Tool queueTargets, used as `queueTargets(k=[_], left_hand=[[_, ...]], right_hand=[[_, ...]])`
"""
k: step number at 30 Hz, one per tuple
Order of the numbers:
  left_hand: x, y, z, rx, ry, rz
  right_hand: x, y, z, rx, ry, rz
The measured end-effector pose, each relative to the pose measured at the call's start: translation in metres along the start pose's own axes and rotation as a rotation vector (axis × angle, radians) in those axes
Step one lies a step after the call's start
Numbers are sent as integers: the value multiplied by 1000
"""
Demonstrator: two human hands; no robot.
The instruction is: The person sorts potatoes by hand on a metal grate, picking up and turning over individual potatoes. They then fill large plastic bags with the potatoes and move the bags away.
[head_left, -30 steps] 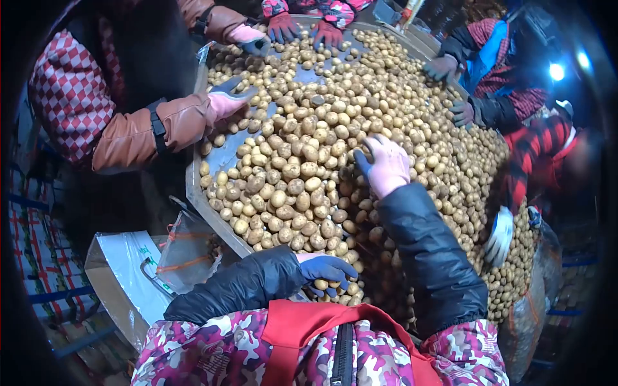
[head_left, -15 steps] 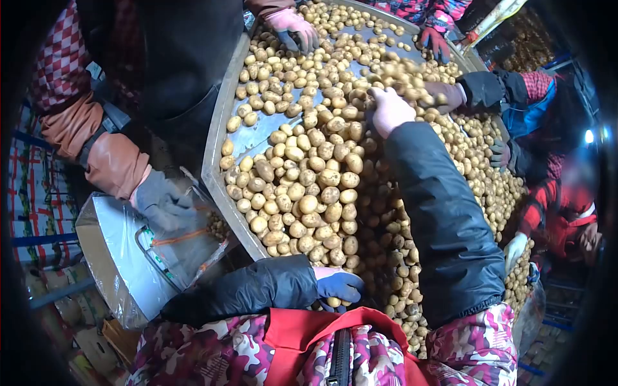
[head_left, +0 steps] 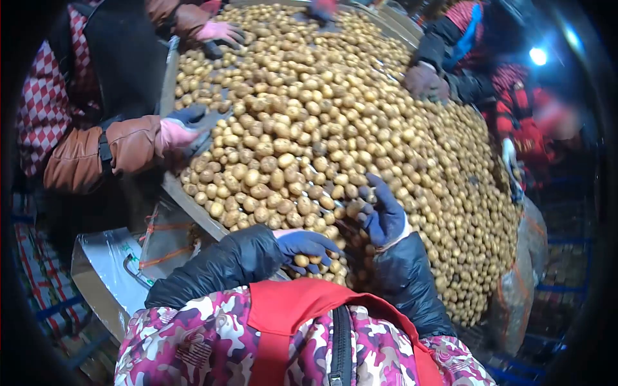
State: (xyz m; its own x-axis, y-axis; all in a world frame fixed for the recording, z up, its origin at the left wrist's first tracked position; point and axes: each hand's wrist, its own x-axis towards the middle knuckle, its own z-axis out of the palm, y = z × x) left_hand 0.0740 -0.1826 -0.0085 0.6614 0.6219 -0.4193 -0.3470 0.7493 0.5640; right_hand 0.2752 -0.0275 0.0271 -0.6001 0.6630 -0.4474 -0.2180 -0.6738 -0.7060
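Observation:
A big round metal table (head_left: 190, 204) is heaped with small yellow-brown potatoes (head_left: 309, 128). My left hand (head_left: 306, 247), in a blue glove, curls at the near rim with a potato under its fingers. My right hand (head_left: 383, 212), also in a blue glove, lies palm down on the pile close to my body, fingers spread over several potatoes. Both my sleeves are dark and padded, over a pink patterned apron with a red strap.
A co-worker on the left in brown sleeves has a gloved hand (head_left: 183, 132) at the rim and another (head_left: 219, 32) farther back. Other people's hands (head_left: 425, 80) work the right side. A clear bag (head_left: 164, 241) hangs below the left rim; a mesh sack (head_left: 515, 283) hangs at right.
My right hand has come back from a far reach across the pile to the near edge. My left hand stayed at the rim. The co-worker's left hand moved from the bag up to the table.

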Motion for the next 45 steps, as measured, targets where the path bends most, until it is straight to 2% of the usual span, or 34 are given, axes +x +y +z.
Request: queueTargets(k=[1,2,4,9,12,14,19,20,22,23,24,26,27,30,32,34,35,36,39,42,45], left_hand=[[2,-4,-5,-7,-12,-5],[2,-9,-5,-16,52,-18],[0,-8,-3,-22,65,-23],[1,-12,-3,-9,78,-8],[2,-17,-5,-30,59,25],[0,-14,0,-34,107,30],[6,-22,-9,-46,67,54],[7,-22,-9,-52,69,52],[6,-20,-9,-36,59,52],[7,-21,-10,-38,60,49],[8,-23,-11,-45,57,49],[8,-24,-13,-55,55,51],[7,-23,-11,-56,62,48],[4,-17,-6,-50,60,49],[6,-17,-8,-48,56,55],[12,-21,-14,-9,11,65],[12,-22,-14,-12,13,59],[12,-23,-15,-19,20,62],[18,-29,-21,-16,-56,70],[10,-19,-13,-23,3,27],[8,-16,-13,-48,8,13]], right_hand=[[-18,2,8,-296,4,-137],[-20,-8,3,114,-2,54],[-32,-10,3,77,-105,-29],[-45,-10,19,47,-104,-86],[-53,-10,30,-89,-54,-103],[-55,-8,34,-315,-39,-170],[-37,6,36,-509,137,-264],[-35,4,34,-509,136,-257],[-35,-1,35,-460,139,-40],[-31,2,35,-341,198,6],[-31,2,34,-340,198,8],[-31,1,32,-154,122,25],[-26,0,32,-56,-7,4],[-30,4,42,-111,113,-45],[-22,4,32,-171,77,-60],[-12,-4,31,-597,107,49],[16,8,-2,-873,149,-63],[26,7,2,-1078,239,-178],[57,-3,27,-1555,137,-682],[100,6,52,-1811,97,-907],[129,29,70,-2179,109,-865]])
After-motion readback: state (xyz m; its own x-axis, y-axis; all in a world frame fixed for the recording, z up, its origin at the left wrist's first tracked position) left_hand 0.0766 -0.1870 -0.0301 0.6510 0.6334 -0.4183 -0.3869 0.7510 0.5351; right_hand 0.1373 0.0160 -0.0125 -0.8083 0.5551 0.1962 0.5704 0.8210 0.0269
